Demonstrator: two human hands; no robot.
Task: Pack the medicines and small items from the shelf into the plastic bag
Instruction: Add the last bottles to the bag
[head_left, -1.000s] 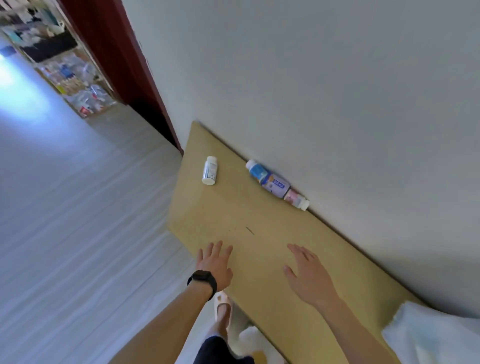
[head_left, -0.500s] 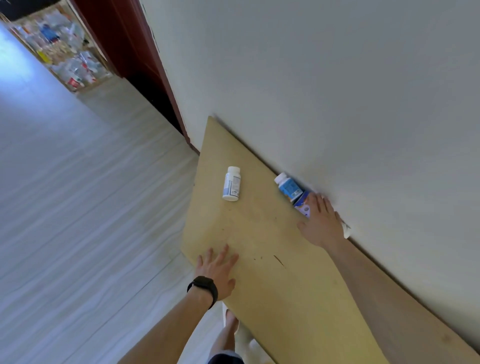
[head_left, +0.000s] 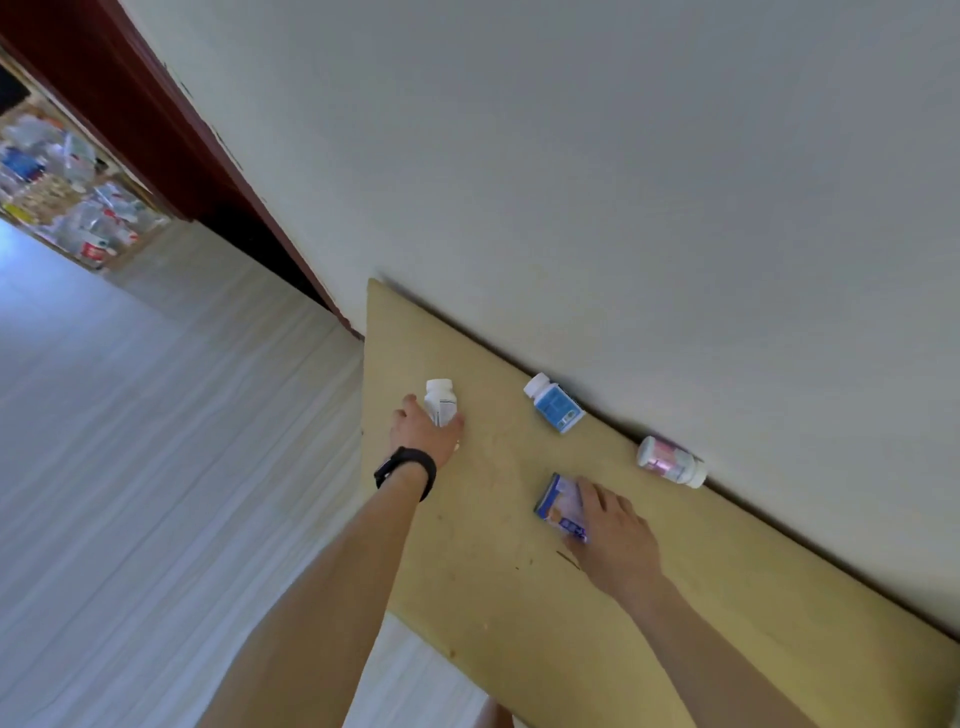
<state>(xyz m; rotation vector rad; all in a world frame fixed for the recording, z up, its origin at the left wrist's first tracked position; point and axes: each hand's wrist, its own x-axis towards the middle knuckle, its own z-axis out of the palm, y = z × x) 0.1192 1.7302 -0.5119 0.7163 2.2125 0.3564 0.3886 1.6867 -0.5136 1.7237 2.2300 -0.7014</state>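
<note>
On the tan wooden shelf (head_left: 519, 597) my left hand (head_left: 423, 434), with a black band on its wrist, grips a white bottle (head_left: 440, 402). My right hand (head_left: 613, 535) holds a small blue and white box (head_left: 560, 504), its fingers lying over the box's right side. A blue-labelled white bottle (head_left: 555, 404) lies on its side against the wall. A pink-labelled white bottle (head_left: 670, 461) lies further right along the wall. No plastic bag is in view.
The grey wall (head_left: 623, 208) runs along the shelf's far edge. A pale striped floor (head_left: 156, 467) lies to the left. A dark red door frame (head_left: 171, 135) and a rack of cluttered goods (head_left: 62, 192) stand at the upper left.
My left hand reached forward from the shelf's near edge and took hold of the white bottle. My right hand drew the blue and white box away from the wall, out from between the two bottles.
</note>
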